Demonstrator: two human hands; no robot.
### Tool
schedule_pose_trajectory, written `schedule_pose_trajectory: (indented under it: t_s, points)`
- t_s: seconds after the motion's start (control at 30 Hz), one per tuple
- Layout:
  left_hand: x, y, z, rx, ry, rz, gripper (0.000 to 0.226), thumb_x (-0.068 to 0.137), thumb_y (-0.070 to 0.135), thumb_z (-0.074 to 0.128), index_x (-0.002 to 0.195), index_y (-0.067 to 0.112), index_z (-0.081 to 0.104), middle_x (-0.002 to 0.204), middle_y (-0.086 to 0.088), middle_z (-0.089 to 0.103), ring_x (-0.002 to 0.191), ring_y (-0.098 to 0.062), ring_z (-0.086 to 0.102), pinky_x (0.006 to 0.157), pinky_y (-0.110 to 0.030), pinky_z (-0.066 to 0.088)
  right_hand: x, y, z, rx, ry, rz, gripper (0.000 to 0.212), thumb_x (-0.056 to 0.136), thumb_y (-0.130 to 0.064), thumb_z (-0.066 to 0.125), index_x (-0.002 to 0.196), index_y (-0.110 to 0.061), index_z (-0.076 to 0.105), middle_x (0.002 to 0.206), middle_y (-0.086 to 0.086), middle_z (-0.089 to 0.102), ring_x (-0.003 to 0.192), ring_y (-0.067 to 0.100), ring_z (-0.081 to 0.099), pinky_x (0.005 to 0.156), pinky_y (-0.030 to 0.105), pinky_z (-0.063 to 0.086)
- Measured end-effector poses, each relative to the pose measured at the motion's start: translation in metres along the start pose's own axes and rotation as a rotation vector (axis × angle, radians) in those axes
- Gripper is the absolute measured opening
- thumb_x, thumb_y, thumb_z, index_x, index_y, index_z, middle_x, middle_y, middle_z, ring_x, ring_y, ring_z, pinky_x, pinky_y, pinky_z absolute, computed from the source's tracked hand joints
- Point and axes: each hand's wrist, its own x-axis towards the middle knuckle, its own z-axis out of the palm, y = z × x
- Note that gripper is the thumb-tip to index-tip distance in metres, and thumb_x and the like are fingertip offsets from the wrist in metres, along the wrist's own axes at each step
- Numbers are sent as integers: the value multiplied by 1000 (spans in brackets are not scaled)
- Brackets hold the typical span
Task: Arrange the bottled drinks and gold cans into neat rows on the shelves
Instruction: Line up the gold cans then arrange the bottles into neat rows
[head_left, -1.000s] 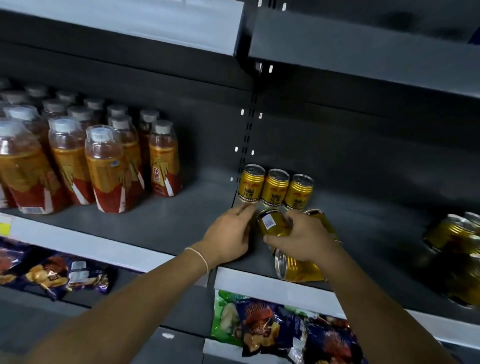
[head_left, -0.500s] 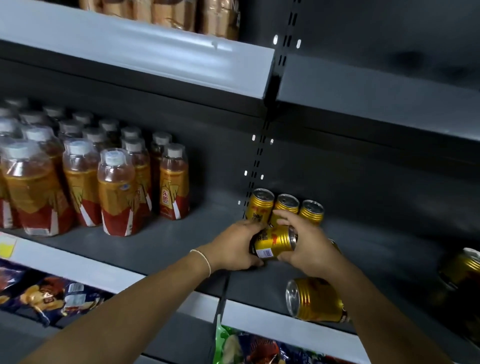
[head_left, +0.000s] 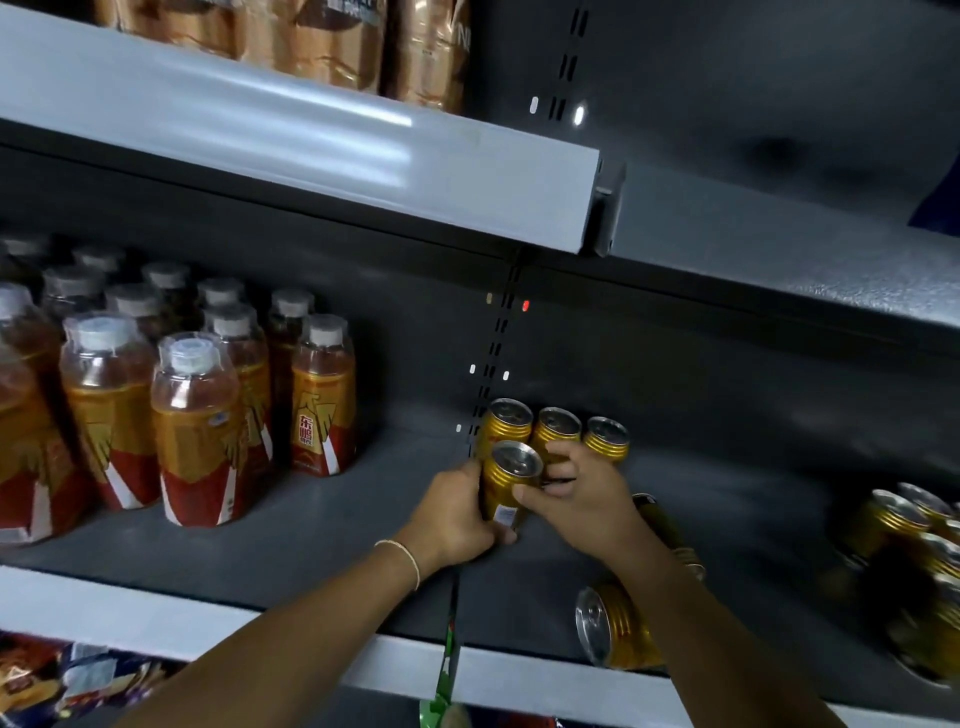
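A gold can (head_left: 511, 478) stands upright on the dark shelf (head_left: 332, 525), just in front of a back row of three upright gold cans (head_left: 558, 428). My left hand (head_left: 457, 517) grips its left side and my right hand (head_left: 582, 499) grips its right side. Another gold can (head_left: 615, 626) lies on its side near the shelf's front edge, under my right forearm. A further can (head_left: 662, 522) lies partly hidden behind my right wrist. Several bottled orange drinks (head_left: 202, 431) stand in rows at the left.
A blurred heap of gold cans (head_left: 914, 561) lies at the far right of the shelf. An upper shelf (head_left: 311, 140) carries brown packs. Snack bags (head_left: 67, 680) fill the shelf below. A slotted upright (head_left: 498, 343) runs down the back panel.
The can that my hands held on its side now stands upright in front of the back row. The view has tilted upward.
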Motion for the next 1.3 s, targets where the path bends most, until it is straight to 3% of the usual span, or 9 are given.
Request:
schedule_pose_trajectory:
  t_s: [0.23, 0.37, 0.47, 0.63, 0.73, 0.97, 1.13, 1.2, 1.3]
  points:
    - [3, 6, -1, 345, 88, -36, 85, 48, 70, 78, 114, 20, 58, 108, -1, 58, 106, -21, 52, 91, -30, 39, 2, -5, 15, -46, 77, -41, 49, 76, -17, 83, 119, -21, 61, 88, -18, 66, 78, -11, 63, 67, 3, 46]
    - [0, 13, -2, 471, 95, -41, 76, 57, 74, 72, 108, 18, 59, 107, -3, 61, 107, -23, 53, 90, -32, 35, 3, -5, 13, -10, 34, -7, 62, 78, -13, 82, 133, -14, 54, 107, -6, 68, 96, 4, 65, 90, 25, 55]
    - [-7, 20, -9, 555, 189, -18, 55, 73, 66, 64, 103, 20, 59, 103, -1, 63, 102, -22, 57, 87, -33, 36, 1, -1, 4, -17, 41, 2, 64, 81, -14, 79, 138, -13, 51, 122, 3, 66, 106, 12, 64, 98, 34, 54]
    - [-23, 53, -12, 465, 220, 219, 22, 90, 42, 51, 90, 22, 60, 87, -1, 67, 80, -23, 63, 63, -29, 41, -4, 19, -35, -139, 212, -31, 36, 82, -20, 77, 116, -13, 67, 82, -10, 64, 81, 3, 60, 92, 30, 53]
    - [-23, 77, -1, 277, 127, 335, 18, 92, 28, 53, 101, 20, 66, 94, -1, 67, 85, -21, 62, 64, -26, 46, -9, 37, -63, -201, 274, 40, 31, 84, -26, 76, 112, -15, 69, 94, -3, 71, 94, 11, 66, 90, 28, 53]
    - [-8, 104, 38, 126, -145, 347, 40, 88, 4, 51, 125, 14, 61, 122, -7, 61, 112, -21, 55, 94, -23, 42, -36, 76, -97, -234, 85, 318, 80, 76, -58, 76, 139, -16, 51, 137, 6, 56, 113, 20, 60, 90, 27, 46]
    - [-3, 112, 52, 63, -204, 237, 48, 85, 1, 52, 130, 16, 59, 125, -3, 61, 115, -17, 55, 90, -15, 37, -49, 88, -99, -157, 0, 363, 51, 61, -54, 88, 87, -31, 49, 89, -12, 55, 77, 2, 59, 65, 23, 52]
    - [-4, 113, 54, 74, -206, 232, 50, 85, -1, 52, 132, 16, 58, 126, -2, 60, 117, -17, 54, 91, -15, 38, -47, 91, -100, -130, 5, 343, 55, 59, -46, 90, 96, -29, 53, 98, -9, 59, 78, 1, 58, 60, 18, 46]
    - [-5, 113, 54, 107, -189, 225, 51, 86, 1, 54, 135, 16, 55, 129, -2, 59, 120, -18, 53, 97, -19, 40, -41, 93, -103, -103, 36, 302, 87, 58, -39, 92, 133, -17, 53, 122, 1, 58, 104, 15, 60, 82, 24, 48]
